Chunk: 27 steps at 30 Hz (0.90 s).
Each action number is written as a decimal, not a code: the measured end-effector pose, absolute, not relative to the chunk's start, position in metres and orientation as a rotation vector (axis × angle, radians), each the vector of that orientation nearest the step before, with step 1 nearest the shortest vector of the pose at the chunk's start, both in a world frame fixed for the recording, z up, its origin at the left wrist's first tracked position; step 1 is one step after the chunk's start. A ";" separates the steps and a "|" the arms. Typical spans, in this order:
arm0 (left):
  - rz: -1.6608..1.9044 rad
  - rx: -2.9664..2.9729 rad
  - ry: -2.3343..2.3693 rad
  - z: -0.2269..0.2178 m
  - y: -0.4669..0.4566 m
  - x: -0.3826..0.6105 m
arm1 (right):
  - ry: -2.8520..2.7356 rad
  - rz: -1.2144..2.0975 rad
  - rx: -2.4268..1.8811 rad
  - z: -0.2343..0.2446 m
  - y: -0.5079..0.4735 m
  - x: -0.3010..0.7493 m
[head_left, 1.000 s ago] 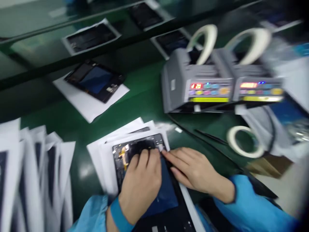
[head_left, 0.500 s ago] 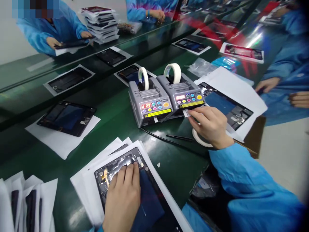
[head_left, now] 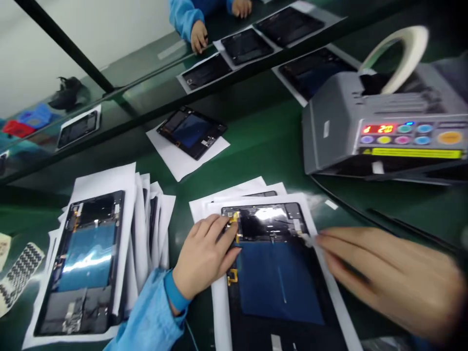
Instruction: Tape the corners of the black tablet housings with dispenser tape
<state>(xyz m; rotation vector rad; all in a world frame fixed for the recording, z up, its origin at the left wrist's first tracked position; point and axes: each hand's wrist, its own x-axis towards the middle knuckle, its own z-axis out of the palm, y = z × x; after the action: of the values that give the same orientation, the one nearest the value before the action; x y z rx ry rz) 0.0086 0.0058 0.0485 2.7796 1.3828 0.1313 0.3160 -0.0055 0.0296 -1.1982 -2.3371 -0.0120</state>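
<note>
An opened tablet frame (head_left: 278, 278) with a blue panel lies on white paper sheets right in front of me. My left hand (head_left: 204, 256) rests on its upper left edge, fingers stretched out beside a small gold connector. My right hand (head_left: 387, 275) is blurred by motion at the frame's right side. Its fingertips pinch a small pale piece of tape (head_left: 310, 240) near the frame's upper right corner.
A grey tape dispenser (head_left: 380, 126) with a lit red display and a white tape roll stands at the right. A stack of tablet frames on paper (head_left: 87, 258) lies to the left. Another frame on paper (head_left: 190, 131) lies farther back. Another person's hand (head_left: 199, 36) works across the belt.
My right hand left the tape dispenser and came back to the tablet frame with a bit of tape. My left hand slid to the frame's left edge. The view swung left and down.
</note>
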 end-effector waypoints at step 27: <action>0.232 2.630 1.453 0.024 -0.003 0.013 | -2.544 -0.118 -1.040 0.016 0.049 0.202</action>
<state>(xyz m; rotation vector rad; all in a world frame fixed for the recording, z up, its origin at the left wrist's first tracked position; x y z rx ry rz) 0.0130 -0.0025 0.0235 2.6295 1.4534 0.2321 0.2022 0.0492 0.0164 -1.0403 -2.5444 -0.1175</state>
